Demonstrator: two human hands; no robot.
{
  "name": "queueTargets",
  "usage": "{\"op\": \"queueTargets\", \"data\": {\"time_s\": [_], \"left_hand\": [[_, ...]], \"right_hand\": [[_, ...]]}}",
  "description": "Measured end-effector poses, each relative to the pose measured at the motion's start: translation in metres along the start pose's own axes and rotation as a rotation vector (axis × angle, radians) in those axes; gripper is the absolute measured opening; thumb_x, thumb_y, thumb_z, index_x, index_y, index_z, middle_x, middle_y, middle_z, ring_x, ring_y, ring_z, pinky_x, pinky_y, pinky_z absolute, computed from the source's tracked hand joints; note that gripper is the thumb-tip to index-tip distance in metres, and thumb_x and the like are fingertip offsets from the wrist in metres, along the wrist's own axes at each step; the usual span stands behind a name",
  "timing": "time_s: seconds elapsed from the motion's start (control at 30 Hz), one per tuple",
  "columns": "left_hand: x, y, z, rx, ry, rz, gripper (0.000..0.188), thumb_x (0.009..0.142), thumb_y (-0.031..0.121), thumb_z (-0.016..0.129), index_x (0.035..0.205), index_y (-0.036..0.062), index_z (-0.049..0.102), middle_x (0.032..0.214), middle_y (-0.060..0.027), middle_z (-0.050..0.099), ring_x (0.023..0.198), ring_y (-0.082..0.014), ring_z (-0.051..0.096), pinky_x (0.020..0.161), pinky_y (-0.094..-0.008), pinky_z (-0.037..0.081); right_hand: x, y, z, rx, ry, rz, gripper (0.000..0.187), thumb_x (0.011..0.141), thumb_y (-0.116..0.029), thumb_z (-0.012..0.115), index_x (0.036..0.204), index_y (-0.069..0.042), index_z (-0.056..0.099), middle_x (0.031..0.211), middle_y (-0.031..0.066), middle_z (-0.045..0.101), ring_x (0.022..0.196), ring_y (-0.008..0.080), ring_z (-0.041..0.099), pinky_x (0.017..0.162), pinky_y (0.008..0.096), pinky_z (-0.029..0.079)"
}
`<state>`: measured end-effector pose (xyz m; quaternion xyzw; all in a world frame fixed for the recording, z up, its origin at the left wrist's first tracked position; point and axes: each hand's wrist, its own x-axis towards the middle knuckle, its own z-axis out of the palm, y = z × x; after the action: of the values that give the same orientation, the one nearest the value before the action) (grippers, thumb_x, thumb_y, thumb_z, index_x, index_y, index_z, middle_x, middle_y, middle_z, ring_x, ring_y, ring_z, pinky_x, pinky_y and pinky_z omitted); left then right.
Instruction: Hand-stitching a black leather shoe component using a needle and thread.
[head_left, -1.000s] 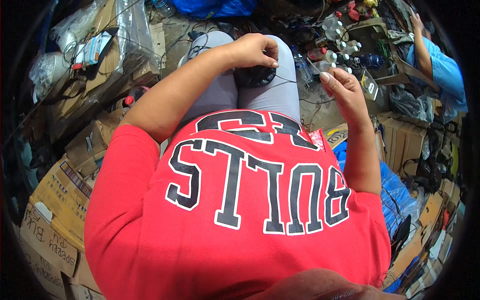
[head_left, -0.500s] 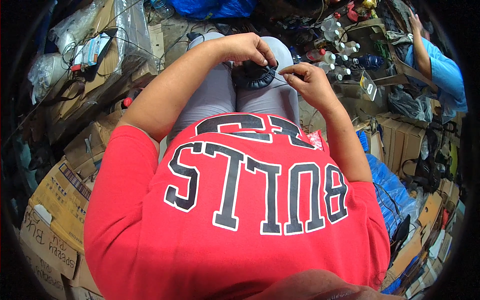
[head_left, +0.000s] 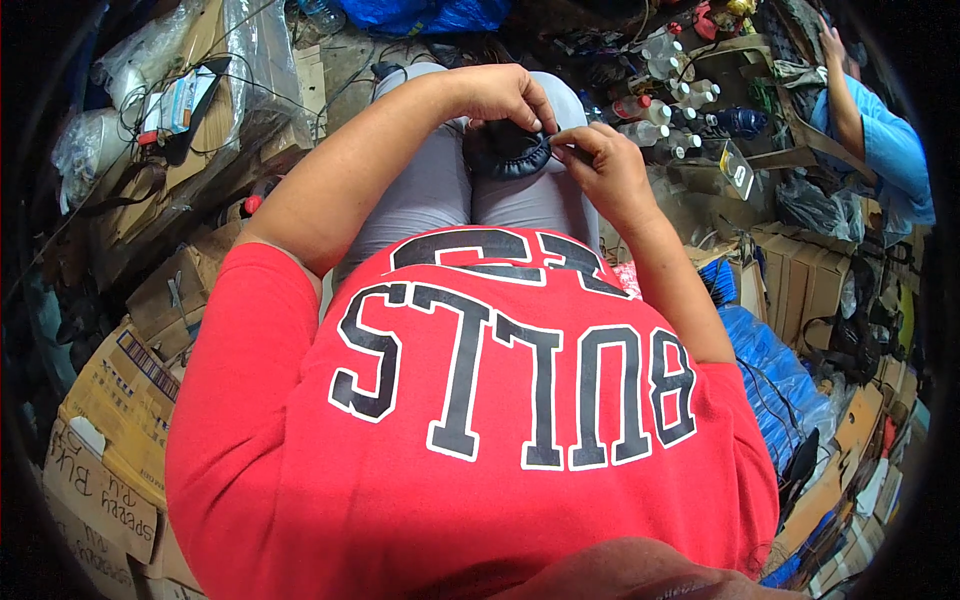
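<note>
A black, leather-like piece with a gathered rim [head_left: 510, 165], looking like a shoe upper, rests across my thighs. My left hand [head_left: 508, 98] grips its far edge, thumb and fingers pinched together. From the right, my right hand [head_left: 608, 168] meets that edge, with thumb and forefinger pinched close beside the left fingertips. Whatever sits in the right pinch is too small to make out. The inside of the black piece is dark and partly covered by my left hand.
Several bottles [head_left: 645, 132] stand on the floor beyond my right knee. Cardboard boxes [head_left: 130, 390] and plastic-wrapped sheets [head_left: 225, 90] crowd my left side. A blue plastic bag [head_left: 765, 365] lies at my right. A person in a blue shirt [head_left: 890, 145] is at the far right.
My right hand has moved left and up, to the black piece's edge beside my left fingers. A thin thread seen earlier between the hands no longer shows clearly.
</note>
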<state>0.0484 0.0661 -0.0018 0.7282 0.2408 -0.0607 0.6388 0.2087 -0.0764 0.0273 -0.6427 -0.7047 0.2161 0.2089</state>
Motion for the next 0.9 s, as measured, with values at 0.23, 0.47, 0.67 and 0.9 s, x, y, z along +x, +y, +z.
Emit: {"op": "queueTargets", "data": {"time_s": [0.23,0.47,0.67,0.9], "left_hand": [[0.008,-0.015,-0.003,0.098,-0.041,0.209,0.027,0.078,0.011,0.066,0.104,0.0063,0.067,0.092,-0.0034,0.068,0.078,-0.0113,0.060,0.074,-0.0250,0.047],[0.010,-0.010,-0.002,0.096,-0.055,0.160,0.029,0.075,0.007,0.067,0.105,0.0047,0.067,0.095,-0.0060,0.068,0.087,-0.0132,0.061,0.083,-0.0263,0.045],[0.010,-0.006,-0.001,0.126,-0.016,0.119,0.027,0.074,0.007,0.068,0.101,0.0042,0.068,0.092,-0.0063,0.068,0.083,-0.0141,0.061,0.080,-0.0273,0.047],[-0.018,0.003,0.007,0.340,0.374,0.153,0.034,0.073,0.000,0.062,0.106,0.0066,0.064,0.095,-0.0080,0.059,0.080,-0.0199,0.058,0.074,-0.0298,0.048]], "right_hand": [[0.004,0.035,-0.004,0.592,-0.296,0.266,0.019,0.083,-0.008,0.062,0.100,-0.008,0.068,0.091,0.0018,0.057,0.087,0.0099,0.053,0.077,0.0257,0.043],[0.011,0.060,0.003,0.700,-0.367,0.237,0.018,0.085,-0.006,0.059,0.100,-0.006,0.068,0.094,0.0014,0.058,0.089,0.0108,0.054,0.082,0.0242,0.042],[0.012,0.051,0.011,0.708,-0.310,0.230,0.016,0.083,-0.006,0.062,0.098,-0.006,0.068,0.092,0.0015,0.059,0.087,0.0107,0.055,0.079,0.0236,0.044],[0.002,0.021,0.008,0.330,-0.070,0.047,0.020,0.076,-0.008,0.069,0.095,-0.012,0.068,0.075,0.0052,0.054,0.069,0.0160,0.055,0.064,0.0288,0.044]]}}
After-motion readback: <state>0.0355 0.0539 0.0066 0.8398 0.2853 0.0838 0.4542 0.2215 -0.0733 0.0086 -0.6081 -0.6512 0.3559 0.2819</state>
